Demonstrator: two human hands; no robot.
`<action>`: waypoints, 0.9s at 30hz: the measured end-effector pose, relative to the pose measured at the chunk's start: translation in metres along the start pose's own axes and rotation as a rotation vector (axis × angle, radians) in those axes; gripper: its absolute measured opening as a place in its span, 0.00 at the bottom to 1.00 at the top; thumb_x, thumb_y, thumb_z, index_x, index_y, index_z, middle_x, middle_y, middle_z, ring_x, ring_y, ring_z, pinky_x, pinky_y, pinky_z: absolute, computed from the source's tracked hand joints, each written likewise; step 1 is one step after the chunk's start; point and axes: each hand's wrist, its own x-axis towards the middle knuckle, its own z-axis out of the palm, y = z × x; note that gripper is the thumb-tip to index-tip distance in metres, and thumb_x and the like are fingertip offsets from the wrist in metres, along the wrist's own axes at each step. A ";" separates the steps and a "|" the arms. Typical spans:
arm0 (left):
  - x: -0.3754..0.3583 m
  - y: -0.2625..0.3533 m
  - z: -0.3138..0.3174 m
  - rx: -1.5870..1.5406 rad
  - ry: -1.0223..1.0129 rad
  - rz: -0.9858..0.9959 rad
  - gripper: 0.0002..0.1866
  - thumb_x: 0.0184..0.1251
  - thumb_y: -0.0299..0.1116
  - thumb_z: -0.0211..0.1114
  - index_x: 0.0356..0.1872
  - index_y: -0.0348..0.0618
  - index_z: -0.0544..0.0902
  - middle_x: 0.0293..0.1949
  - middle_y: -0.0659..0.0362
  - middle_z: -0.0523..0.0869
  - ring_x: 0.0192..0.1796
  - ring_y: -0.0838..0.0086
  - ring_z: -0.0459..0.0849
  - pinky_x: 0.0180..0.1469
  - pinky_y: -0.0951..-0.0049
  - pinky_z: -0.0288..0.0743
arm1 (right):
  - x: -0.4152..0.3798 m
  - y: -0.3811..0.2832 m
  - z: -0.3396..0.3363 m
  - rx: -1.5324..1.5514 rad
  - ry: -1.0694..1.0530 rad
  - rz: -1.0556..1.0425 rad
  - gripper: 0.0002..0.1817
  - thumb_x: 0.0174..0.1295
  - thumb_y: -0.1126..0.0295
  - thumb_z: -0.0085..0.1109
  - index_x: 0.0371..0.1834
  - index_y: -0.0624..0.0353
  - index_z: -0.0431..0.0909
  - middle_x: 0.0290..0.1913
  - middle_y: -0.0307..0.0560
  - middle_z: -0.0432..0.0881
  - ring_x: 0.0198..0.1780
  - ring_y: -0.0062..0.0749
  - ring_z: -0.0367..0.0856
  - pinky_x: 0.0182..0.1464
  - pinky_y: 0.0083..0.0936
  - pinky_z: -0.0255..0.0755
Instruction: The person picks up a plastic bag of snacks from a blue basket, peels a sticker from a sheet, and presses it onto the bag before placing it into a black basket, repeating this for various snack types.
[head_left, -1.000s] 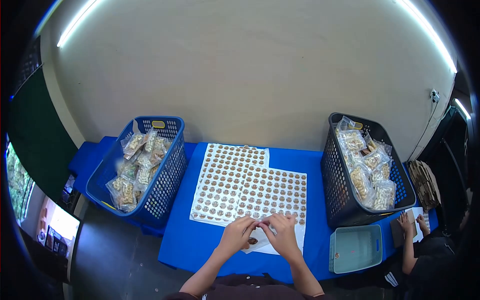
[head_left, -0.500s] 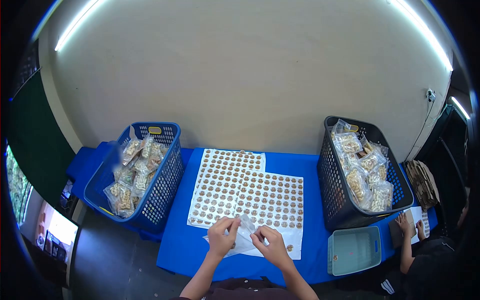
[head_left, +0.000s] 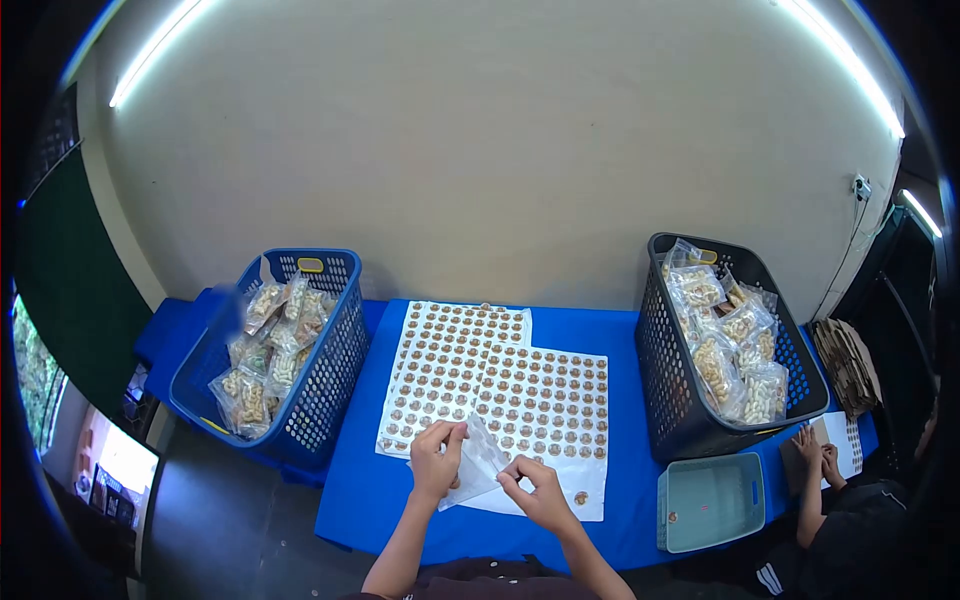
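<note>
My left hand [head_left: 438, 462] pinches one side of a clear plastic bag [head_left: 476, 466] near the table's front edge. On the bag's right side, the fingers of my right hand [head_left: 538, 492] are closed on its edge. Beneath and beyond the bag lie white sheets [head_left: 545, 400] with rows of round brown stickers. One sticker [head_left: 581, 498] sits apart at the lower right corner of the front sheet. Whether the bag holds anything cannot be made out.
A blue basket [head_left: 335, 365] of filled bags stands left, a black basket [head_left: 668, 400] of filled bags right. A green tray [head_left: 712, 546] lies below the black one. At far right, another person's hands [head_left: 812, 448] are over papers, beside stacked brown cardboard [head_left: 846, 365].
The bag's upper edge has shifted slightly left and is spread wider. My left hand has moved a little up and left. The other person's hands have come closer together.
</note>
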 end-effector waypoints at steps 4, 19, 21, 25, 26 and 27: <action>0.002 -0.007 0.003 -0.081 -0.039 0.128 0.05 0.57 0.28 0.60 0.30 0.37 0.79 0.29 0.56 0.79 0.32 0.69 0.78 0.36 0.75 0.70 | -0.010 0.019 0.003 0.147 0.066 0.166 0.08 0.58 0.71 0.54 0.24 0.63 0.74 0.19 0.36 0.71 0.23 0.14 0.67 0.27 0.14 0.61; -0.027 0.011 0.009 0.003 -0.270 0.319 0.11 0.51 0.29 0.65 0.38 0.42 0.80 0.40 0.56 0.79 0.39 0.64 0.79 0.45 0.70 0.71 | -0.003 0.013 -0.001 -0.199 0.234 -0.059 0.08 0.53 0.69 0.60 0.34 0.59 0.77 0.41 0.47 0.72 0.44 0.30 0.70 0.41 0.22 0.65; -0.026 0.010 0.009 -0.023 -0.261 0.287 0.09 0.53 0.29 0.64 0.36 0.40 0.79 0.36 0.55 0.80 0.39 0.64 0.79 0.44 0.70 0.71 | -0.001 0.005 -0.001 -0.314 0.312 -0.067 0.11 0.51 0.68 0.62 0.36 0.58 0.77 0.44 0.46 0.71 0.47 0.32 0.68 0.47 0.27 0.62; -0.028 0.010 0.009 -0.093 -0.263 0.238 0.07 0.55 0.28 0.62 0.34 0.37 0.79 0.34 0.54 0.81 0.39 0.64 0.79 0.42 0.69 0.71 | 0.007 -0.016 -0.001 -0.521 0.435 -0.059 0.15 0.47 0.65 0.65 0.37 0.56 0.77 0.44 0.44 0.72 0.51 0.34 0.65 0.53 0.35 0.52; -0.029 0.009 0.010 -0.115 -0.272 0.236 0.07 0.55 0.28 0.61 0.33 0.37 0.79 0.34 0.54 0.81 0.39 0.64 0.79 0.41 0.69 0.72 | 0.007 -0.015 -0.002 -0.551 0.366 -0.069 0.14 0.46 0.65 0.65 0.36 0.55 0.77 0.42 0.42 0.73 0.50 0.33 0.66 0.52 0.35 0.51; -0.029 0.012 0.010 -0.150 -0.265 0.230 0.07 0.53 0.29 0.63 0.31 0.37 0.78 0.33 0.55 0.81 0.36 0.63 0.79 0.40 0.69 0.71 | 0.006 -0.012 -0.005 -0.582 0.296 -0.078 0.13 0.46 0.65 0.65 0.35 0.54 0.77 0.40 0.41 0.74 0.48 0.32 0.67 0.51 0.35 0.49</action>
